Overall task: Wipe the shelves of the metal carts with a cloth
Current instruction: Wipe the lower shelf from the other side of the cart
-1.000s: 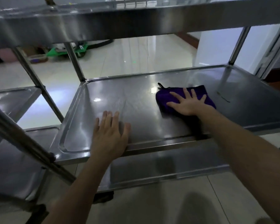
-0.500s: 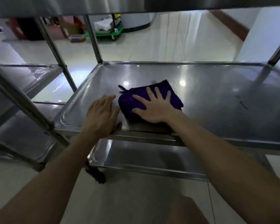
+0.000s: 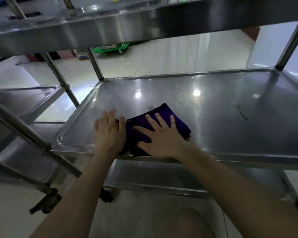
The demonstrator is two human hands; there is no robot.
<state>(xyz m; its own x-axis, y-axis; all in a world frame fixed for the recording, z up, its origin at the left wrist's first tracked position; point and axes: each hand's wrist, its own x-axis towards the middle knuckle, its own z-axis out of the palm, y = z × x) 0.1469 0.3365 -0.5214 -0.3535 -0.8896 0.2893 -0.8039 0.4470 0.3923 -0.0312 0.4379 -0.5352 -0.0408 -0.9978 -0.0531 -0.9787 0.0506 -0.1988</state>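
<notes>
**Wiping the middle shelf: flat pressure, long strokes, then the right side**

The step in hand seems to be the wiping of the middle shelf (image 3: 213, 127) of the metal cart. The right hand (image 3: 162, 140) lies flat on the cloth (image 3: 180, 128), with its fingers (image 3: 159, 120) straight and spread; they press and do not grasp. The left hand (image 3: 108, 133) rests flat on the shelf just beside the cloth and holds nothing, its fingers (image 3: 110, 115) straight and together.

To do it well, I would keep the palm pressure even, so the cloth does not bunch. I would make long overlapping strokes and go toward the small dark marks (image 3: 242, 112) at the right. The left hand can steady the cart, because it stands on a wheel (image 3: 46, 201).

The cloth is dark purple, folded into a thick soft pad, with a pale label (image 3: 150, 107) at its far edge. It lies on the near left part of the shelf, and its near edge reaches the rim.
</notes>
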